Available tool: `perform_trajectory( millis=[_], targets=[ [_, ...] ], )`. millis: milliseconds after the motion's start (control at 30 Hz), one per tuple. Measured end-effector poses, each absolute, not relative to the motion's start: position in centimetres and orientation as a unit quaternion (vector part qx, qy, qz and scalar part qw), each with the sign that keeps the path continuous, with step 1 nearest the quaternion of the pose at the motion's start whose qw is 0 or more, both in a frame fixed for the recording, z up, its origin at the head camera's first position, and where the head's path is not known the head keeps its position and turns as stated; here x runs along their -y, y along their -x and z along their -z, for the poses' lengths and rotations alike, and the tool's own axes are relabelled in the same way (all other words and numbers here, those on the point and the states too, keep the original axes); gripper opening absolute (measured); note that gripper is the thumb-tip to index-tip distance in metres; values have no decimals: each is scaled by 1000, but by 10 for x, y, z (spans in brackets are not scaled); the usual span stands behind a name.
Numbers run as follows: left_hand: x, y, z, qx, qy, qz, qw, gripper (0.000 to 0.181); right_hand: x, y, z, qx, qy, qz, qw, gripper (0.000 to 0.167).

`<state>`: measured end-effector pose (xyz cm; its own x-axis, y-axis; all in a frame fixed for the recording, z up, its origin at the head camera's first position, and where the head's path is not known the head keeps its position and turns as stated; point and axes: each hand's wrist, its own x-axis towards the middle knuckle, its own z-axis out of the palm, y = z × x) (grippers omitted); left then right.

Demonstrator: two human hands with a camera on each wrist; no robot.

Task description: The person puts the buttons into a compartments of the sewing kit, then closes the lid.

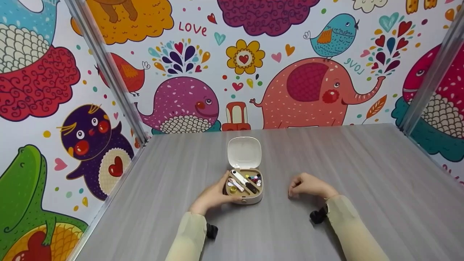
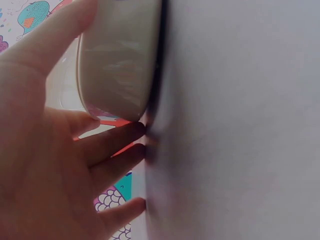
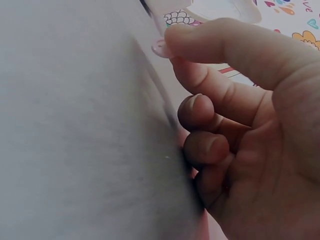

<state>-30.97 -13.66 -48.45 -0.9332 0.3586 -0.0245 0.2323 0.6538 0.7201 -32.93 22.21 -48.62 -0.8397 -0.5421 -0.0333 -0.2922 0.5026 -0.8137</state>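
Observation:
A small white sewing box [image 1: 252, 200] stands on the table with its lid [image 1: 244, 152] raised at the back. My left hand [image 1: 214, 197] holds it at the left front, thumb along the front wall and fingers at the left side. Inside, a white-and-black tool [image 1: 239, 177] lies diagonally, dividing small colourful buttons [image 1: 259, 180] on the right from a small gold-coloured round item [image 1: 233, 189] on the left. To the right of the box, my right hand [image 1: 311, 186] is low over the table. In the right wrist view, its thumb and forefinger pinch a pale pink button [image 3: 159, 48].
The grey wood-grain table [image 1: 282, 232] spreads around the box. Printed cartoon panels [image 1: 246, 94] stand behind and at the sides, with metal posts [image 1: 108, 72] at the corners. A black wrist strap [image 1: 318, 216] sits at the right sleeve.

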Motion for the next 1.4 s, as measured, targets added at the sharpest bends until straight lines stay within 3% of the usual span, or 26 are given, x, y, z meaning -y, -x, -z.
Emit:
perform_trajectory(
  millis=[733,1400],
  targets=[
    [134,310,484,-904,-167,-384,80,115,-228,337,491,-849,242,451,134,9],
    [136,309,483,-903,-172,-384,80,115,-207,345,478,-840,242,472,118,9]
  ],
)
